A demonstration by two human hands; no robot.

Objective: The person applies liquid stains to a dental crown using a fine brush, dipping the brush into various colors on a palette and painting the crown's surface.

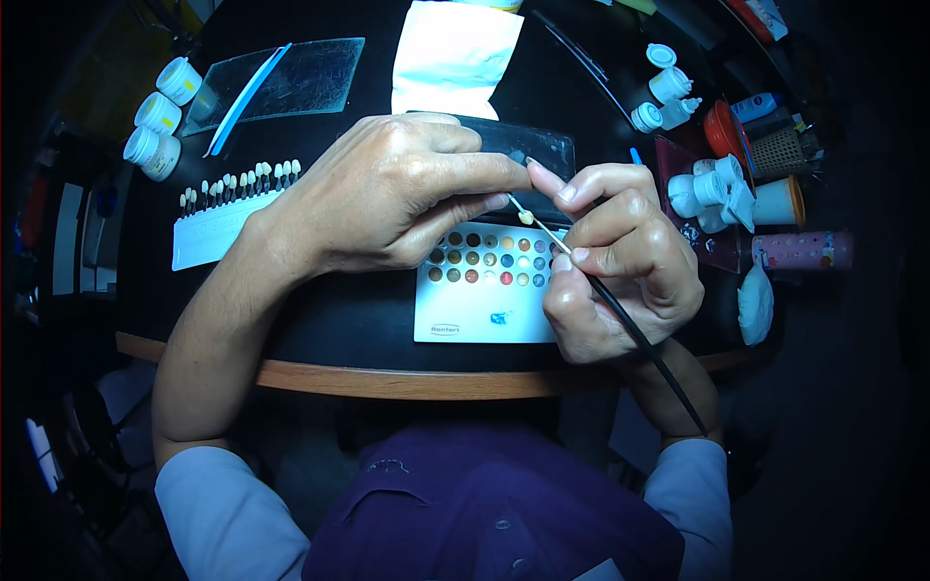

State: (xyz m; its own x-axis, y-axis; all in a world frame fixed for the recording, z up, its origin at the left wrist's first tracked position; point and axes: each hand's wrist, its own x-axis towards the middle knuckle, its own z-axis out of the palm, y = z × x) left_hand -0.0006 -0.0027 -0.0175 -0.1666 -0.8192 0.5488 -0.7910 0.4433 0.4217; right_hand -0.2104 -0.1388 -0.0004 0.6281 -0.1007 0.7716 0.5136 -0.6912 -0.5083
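Note:
My left hand (417, 184) reaches in over the table, thumb and index finger pinched around a thin light pin. A small cream-coloured dental crown (526, 218) sits at the pin's lower end. My right hand (625, 257) is closed around a fine brush (639, 339) with a long black handle, slanting down to the right. Its pale tip end meets or nearly meets the crown; I cannot tell which. My right index fingertip is close to the left one. Beneath both hands lies a white palette (455, 315) with rows of coloured wells and a blue smear.
A white rack of tooth shade tabs (218, 230) stands left. Behind it are a glass slab (325, 82) with a blue-white strip and several white jars (153, 152). White tissue (455, 58) lies at the back. Small bottles (668, 85) and a pink cylinder (804, 250) stand right.

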